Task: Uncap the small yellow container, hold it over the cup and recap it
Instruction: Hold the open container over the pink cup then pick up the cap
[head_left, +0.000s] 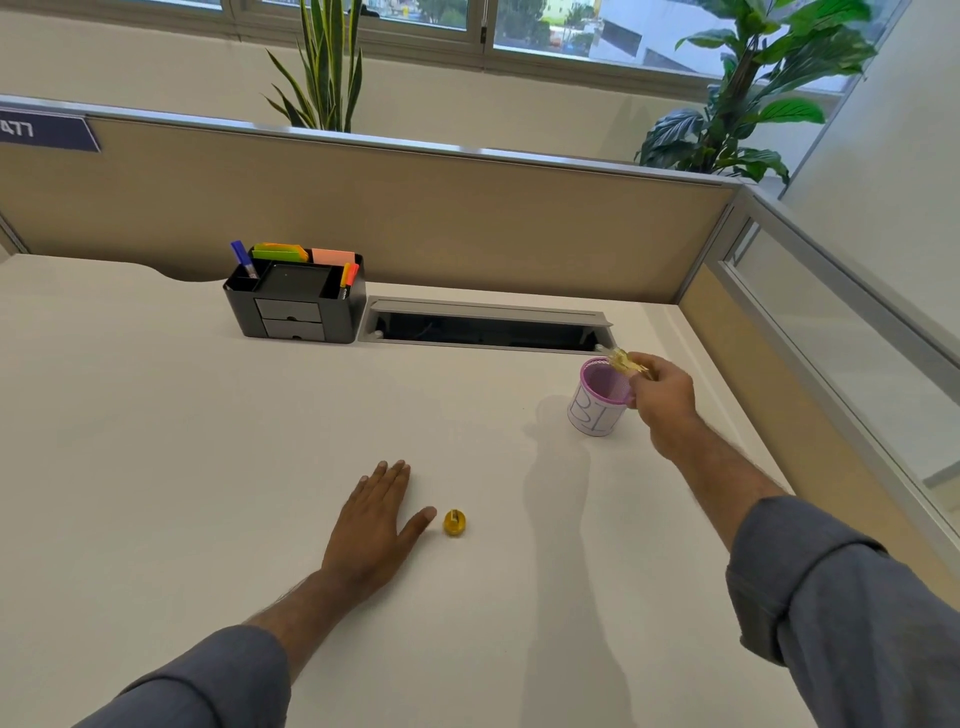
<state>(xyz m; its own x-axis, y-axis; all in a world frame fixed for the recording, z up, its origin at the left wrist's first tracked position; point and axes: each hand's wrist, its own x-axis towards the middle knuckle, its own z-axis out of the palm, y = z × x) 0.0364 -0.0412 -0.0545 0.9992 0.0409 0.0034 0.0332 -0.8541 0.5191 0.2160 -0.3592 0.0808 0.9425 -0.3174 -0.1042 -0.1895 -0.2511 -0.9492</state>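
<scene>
Right hand (662, 397): raised at about 2 o'clock from the desk centre, fingers pinched on the small yellow container (626, 362), which it holds tilted over the far rim of the cup (597, 397). The container is blurred; its long axis seems to run from the fingers toward 10 o'clock, mouth over the cup opening, though the exact tilt cannot be told.

Left hand (376, 525): flat on the white desk (208, 467), palm down, fingers spread and holding nothing, thumb pointing toward 3 o'clock.

Yellow cap (454, 522): loose on the desk, just beside the left thumb tip at its 3 o'clock, not touching it. It lies well apart from the right hand, toward 7 o'clock from the cup.

Cup: pink mesh, upright, a white label with blue writing around its wall, standing at the right of the desk.

Relation for the coming move: recapping likely needs cap and container brought together. The left hand is much the nearer to the cap; the container lies at about 2 o'clock from that hand, across open desk.

Beyond: black desk organiser (296, 306) with markers and sticky notes at 11 o'clock; cable tray (485, 327) at 12 o'clock.
</scene>
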